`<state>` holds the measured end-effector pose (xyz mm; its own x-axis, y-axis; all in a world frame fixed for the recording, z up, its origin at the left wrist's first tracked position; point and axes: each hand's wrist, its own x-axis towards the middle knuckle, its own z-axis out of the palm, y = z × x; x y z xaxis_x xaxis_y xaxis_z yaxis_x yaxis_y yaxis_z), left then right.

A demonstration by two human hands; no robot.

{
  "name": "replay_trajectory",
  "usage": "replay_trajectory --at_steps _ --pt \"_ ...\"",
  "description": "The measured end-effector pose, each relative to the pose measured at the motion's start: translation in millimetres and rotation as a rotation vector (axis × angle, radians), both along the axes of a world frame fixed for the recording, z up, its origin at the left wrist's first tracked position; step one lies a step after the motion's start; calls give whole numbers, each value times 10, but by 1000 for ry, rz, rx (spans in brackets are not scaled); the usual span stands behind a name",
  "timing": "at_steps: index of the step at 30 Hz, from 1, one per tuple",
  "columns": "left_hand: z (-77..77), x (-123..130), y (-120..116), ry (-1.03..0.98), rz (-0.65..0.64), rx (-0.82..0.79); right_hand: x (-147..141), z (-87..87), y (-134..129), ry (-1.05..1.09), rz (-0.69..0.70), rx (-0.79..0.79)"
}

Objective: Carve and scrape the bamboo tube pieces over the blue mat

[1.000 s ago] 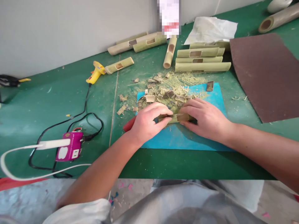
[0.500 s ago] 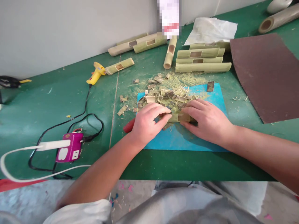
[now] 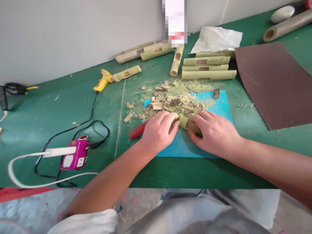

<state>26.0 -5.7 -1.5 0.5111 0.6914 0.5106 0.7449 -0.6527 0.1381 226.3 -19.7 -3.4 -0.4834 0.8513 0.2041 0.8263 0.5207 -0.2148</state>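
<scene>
Both hands grip a short bamboo tube (image 3: 183, 122) with a cut-out in its side, held low over the blue mat (image 3: 180, 150). My left hand (image 3: 159, 130) has its fingers and thumb closed around the left end. At the other end, my right hand (image 3: 213, 131) wraps the tube, hiding much of it. The tube slants slightly, its right part nearer to me. A red handle (image 3: 139, 129) pokes out at the left beside my left hand; whatever it belongs to is hidden. Bamboo chips (image 3: 175, 101) and shavings lie heaped just beyond my fingers.
Several notched bamboo pieces (image 3: 209, 74) lie at the back beside a brown sheet (image 3: 273, 84). At left are a yellow glue gun (image 3: 103, 81), its black cord and a purple power adapter (image 3: 74, 155). A white paper (image 3: 216, 39) covers some bamboo.
The bamboo tube has turned from nearly level to slanted, its right end coming toward me. More of the red handle shows at the left. My view has shifted slightly.
</scene>
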Motion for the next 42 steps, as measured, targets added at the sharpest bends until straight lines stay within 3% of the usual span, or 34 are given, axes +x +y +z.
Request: replay_trajectory --at_steps 5,9,13,19,28,42 --pt "-23 -27 -18 -153 -9 -41 8 24 5 52 31 -85" --pt "-46 -57 25 -366 -2 -59 24 17 7 119 16 -52" --pt "-58 -53 69 -422 53 -102 35 -14 3 154 -5 -43" --pt "-116 -79 110 -365 42 -233 -21 -68 8 95 -18 -99" --pt "-170 -5 37 -75 157 -79 -81 -85 24 80 -57 -146" --pt "-136 212 -62 -111 191 -111 -76 -92 58 107 -31 -216"
